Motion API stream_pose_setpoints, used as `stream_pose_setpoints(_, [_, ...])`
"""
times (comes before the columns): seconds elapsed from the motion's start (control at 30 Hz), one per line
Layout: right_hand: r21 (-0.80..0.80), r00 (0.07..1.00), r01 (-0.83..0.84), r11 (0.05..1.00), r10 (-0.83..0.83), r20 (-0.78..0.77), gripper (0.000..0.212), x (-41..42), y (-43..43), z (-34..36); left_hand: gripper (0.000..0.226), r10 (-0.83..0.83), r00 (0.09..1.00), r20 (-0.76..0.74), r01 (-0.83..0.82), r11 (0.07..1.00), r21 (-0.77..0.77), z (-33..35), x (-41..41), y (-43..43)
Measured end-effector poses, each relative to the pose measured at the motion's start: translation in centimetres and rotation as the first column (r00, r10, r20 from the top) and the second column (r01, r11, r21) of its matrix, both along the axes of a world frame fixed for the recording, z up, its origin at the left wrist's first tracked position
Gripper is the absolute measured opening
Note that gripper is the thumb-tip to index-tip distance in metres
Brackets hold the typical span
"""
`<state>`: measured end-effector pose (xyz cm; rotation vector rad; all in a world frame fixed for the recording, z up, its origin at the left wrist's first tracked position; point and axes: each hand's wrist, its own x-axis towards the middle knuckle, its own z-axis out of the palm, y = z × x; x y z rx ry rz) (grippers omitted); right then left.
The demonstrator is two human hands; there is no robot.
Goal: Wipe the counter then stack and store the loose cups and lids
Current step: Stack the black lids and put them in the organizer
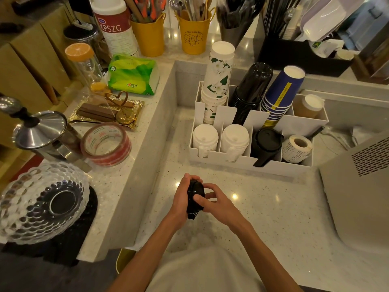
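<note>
Speckled pale stone counter, lower level, walled by a raised ledge of the same stone. White divided organizer standing toward the back of the counter, taken as landmark.

Just in front of organizer, above bare counter: both hands together on a small stack of black lids. Left hand wrapped round the stack's left side, fingers curled closed over its top edge. Right hand pressed on the domed face from the right, thumb and fingertips pinching the stack. Ridged lid rims showing below the palms.

Inside organizer, back row: floral white paper cups stacked upside down, then black cups, then blue cups, then a capped brownish bottle. Front row: two stacks of white lids, more black lids, a label roll.

Left of organizer, up on the ledge: roll of tape, gold tray, green tissue pack, steel pitcher, clear beaded glass dish. Behind organizer: two yellow buckets of utensils. Right of organizer: grey vented machine.
</note>
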<state>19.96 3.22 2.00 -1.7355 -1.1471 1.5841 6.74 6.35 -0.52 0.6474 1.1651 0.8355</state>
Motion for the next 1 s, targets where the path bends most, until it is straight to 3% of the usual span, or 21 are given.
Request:
stream_pose_setpoints(0.23, [0.004,0.999,-0.022,1.0,0.022,0.043,0.064,0.1,1.0,0.6,0.036,0.012,0.998,-0.058,-0.009,0.999,0.05,-0.3,0.3,-0.1])
stream_pose_setpoints(0.33, [0.007,0.999,-0.051,0.999,0.051,-0.015,0.065,0.3,0.9,0.6,0.037,-0.004,0.996,-0.084,0.014,0.993,0.114,-0.3,0.0,0.1])
stream_pose_setpoints(0.5, [-0.031,0.997,-0.008,1.0,0.005,-0.073,0.065,0.1,0.5,0.4,0.04,-0.045,0.994,-0.096,0.052,0.996,0.07,-0.3,0.1,0.3])
stream_pose_setpoints(0.67, [-0.142,0.975,0.024,0.99,-0.055,-0.215,0.071,0.5,-0.2,0.4,0.05,-0.242,0.965,-0.097,0.252,0.962,0.103,-0.4,0.2,-0.3])
stream_pose_setpoints(0.83, [-0.317,0.869,0.117,0.941,-0.251,-0.425,0.062,1.4,-1.5,0.3,0.061,-0.44,0.891,-0.108,0.45,0.889,0.091,-0.7,0.4,-0.5])
stream_pose_setpoints(1.0, [-0.44,0.816,0.193,0.877,-0.392,-0.424,0.059,2.9,-1.7,0.5,0.048,-0.524,0.847,-0.083,0.525,0.851,-0.01,-1.1,2.4,-0.4])
